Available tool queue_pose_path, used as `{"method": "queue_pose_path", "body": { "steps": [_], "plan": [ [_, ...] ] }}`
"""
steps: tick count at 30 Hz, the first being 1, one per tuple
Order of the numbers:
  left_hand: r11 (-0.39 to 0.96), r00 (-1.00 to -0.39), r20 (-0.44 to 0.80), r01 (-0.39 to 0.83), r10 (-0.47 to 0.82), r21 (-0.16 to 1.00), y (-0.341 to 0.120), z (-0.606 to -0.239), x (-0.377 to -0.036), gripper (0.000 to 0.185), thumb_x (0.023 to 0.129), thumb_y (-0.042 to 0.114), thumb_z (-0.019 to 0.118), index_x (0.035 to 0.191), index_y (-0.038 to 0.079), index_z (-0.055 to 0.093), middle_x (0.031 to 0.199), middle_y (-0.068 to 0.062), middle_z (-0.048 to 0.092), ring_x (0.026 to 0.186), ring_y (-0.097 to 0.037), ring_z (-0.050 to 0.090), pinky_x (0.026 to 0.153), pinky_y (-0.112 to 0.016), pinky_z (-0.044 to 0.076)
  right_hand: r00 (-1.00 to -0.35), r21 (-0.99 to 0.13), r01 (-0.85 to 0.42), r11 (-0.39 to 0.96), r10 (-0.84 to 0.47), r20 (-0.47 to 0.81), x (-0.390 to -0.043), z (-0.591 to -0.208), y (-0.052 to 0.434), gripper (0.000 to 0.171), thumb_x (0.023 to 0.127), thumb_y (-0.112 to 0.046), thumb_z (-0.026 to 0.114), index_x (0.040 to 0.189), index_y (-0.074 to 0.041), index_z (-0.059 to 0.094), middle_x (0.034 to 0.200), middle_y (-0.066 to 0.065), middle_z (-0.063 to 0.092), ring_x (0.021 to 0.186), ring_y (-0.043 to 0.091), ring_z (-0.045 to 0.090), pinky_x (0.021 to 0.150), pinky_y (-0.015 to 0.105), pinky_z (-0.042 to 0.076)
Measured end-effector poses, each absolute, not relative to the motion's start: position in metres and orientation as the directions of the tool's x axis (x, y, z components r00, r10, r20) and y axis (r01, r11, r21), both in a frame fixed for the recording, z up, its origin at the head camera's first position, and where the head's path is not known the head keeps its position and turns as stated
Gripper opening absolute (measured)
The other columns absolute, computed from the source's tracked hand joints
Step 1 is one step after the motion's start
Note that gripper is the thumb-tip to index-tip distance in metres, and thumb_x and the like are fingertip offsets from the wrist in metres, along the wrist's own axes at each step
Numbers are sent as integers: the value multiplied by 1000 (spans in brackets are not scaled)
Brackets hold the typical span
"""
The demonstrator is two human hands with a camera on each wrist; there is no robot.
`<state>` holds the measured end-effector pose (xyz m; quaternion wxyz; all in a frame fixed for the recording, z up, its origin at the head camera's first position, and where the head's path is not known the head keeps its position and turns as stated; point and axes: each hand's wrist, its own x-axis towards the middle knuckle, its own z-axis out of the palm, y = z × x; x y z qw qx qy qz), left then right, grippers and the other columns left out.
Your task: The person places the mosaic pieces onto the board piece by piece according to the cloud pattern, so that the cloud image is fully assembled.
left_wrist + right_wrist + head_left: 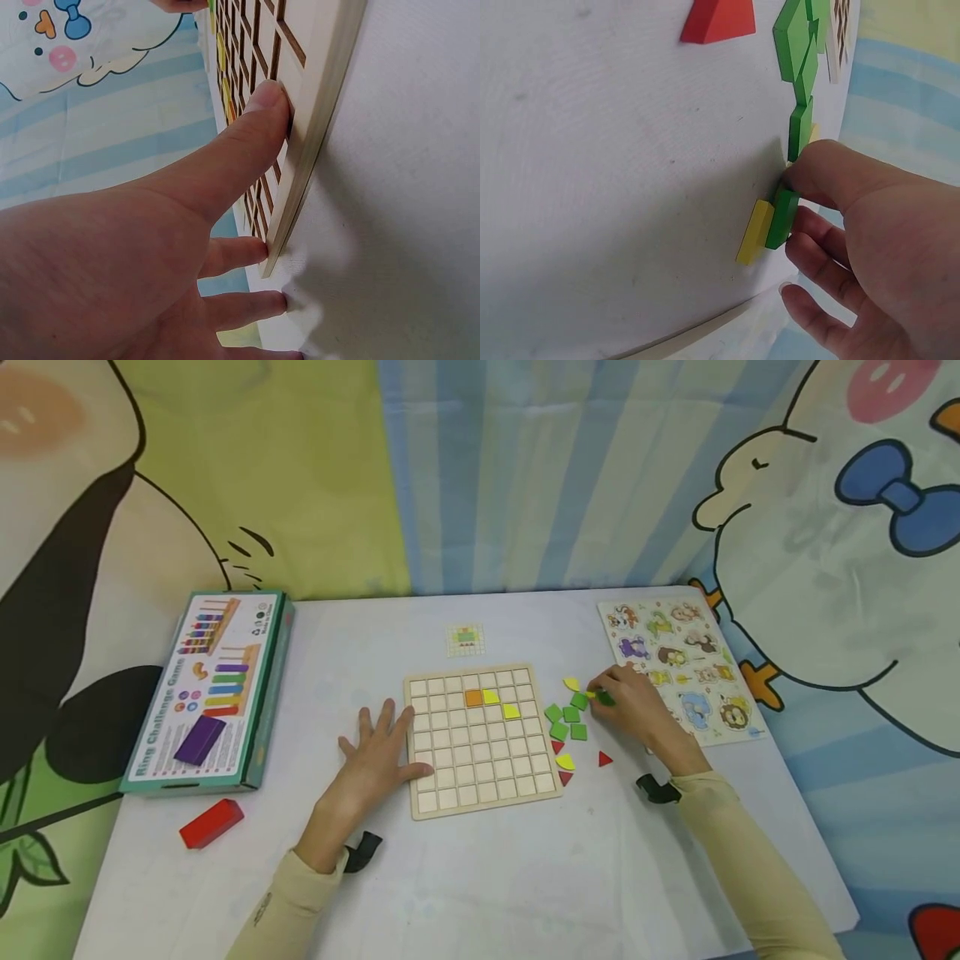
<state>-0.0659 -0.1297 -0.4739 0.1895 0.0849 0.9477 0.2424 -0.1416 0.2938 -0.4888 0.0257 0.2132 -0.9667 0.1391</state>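
Right hand (892,247) round green tile (783,217), apparently

Showed matt wood in the grid board (480,735) (smooth on the green tile (783,219)). Was creased cloth in the backdrop (525,468).

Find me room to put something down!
Bare table lies between the Ring Challenge Game box and grid board, beyond the left hand, and on the board's near side, between the sleeves. Right of the board is crowded: green squares, red triangles, yellow pieces, right hand, animal sheet.
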Motion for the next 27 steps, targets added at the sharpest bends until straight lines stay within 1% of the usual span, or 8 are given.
{"method": "queue_pose_path", "body": {
  "steps": [3,8,12,15,18,20,24,27],
  "plan": [
    [867,-911,-318,77,261,492,-128,-473,-67,103,85,44,78,161,5,21,167,-30,6,148,-64,-4,99,-90,9,-912,-249,-410,878,-395,108,-140,-489,296,19,87,-8,76,107,-6,75,109,15,69,107,36,64,103,61,43],
    [874,-906,-330,82,266,479,-124,-475,-69,103,85,45,78,161,5,21,167,-30,6,148,-64,-4,99,-90,9,-915,-254,-403,879,-388,107,-137,-488,296,19,88,-10,75,107,-8,76,113,15,70,110,37,62,92,60,44],
    [878,-905,-334,83,265,471,-122,-475,-71,103,85,45,78,162,6,21,168,-28,6,148,-62,-4,100,-90,10,-915,-243,-401,883,-372,156,-137,-490,297,22,89,-19,78,106,-5,75,112,16,71,105,38,60,89,56,44],
    [877,-904,-332,87,269,472,-122,-475,-71,103,86,44,78,162,6,20,168,-27,5,149,-62,-4,101,-89,10,-926,-211,-363,908,-325,192,-137,-491,297,29,87,-29,81,101,-4,75,110,16,70,102,37,58,87,55,44],
    [878,-905,-331,86,267,471,-124,-475,-70,103,86,45,78,162,6,20,168,-28,5,149,-62,-4,100,-89,10,-939,-201,-323,925,-287,188,-138,-492,293,31,86,-33,82,97,-5,76,108,16,69,101,36,57,87,55,42],
    [881,-908,-331,81,258,466,-127,-475,-69,103,86,45,78,162,6,20,168,-29,6,149,-62,-3,100,-90,10,-944,-206,-318,926,-287,166,-139,-493,289,30,88,-34,80,98,-6,76,109,16,69,102,36,56,89,55,42],
    [882,-912,-329,71,247,465,-131,-475,-67,103,85,44,78,162,5,21,167,-30,6,148,-63,-3,99,-90,10,-941,-213,-334,918,-310,138,-143,-493,283,28,90,-32,78,101,-6,74,111,15,68,104,36,56,91,56,42],
    [878,-912,-324,73,251,473,-130,-476,-67,103,85,43,79,161,4,21,167,-30,7,148,-64,-3,98,-91,10,-933,-206,-353,913,-327,151,-145,-492,281,24,88,-28,80,98,-7,74,110,15,69,105,37,58,91,56,43]
  ]
}}
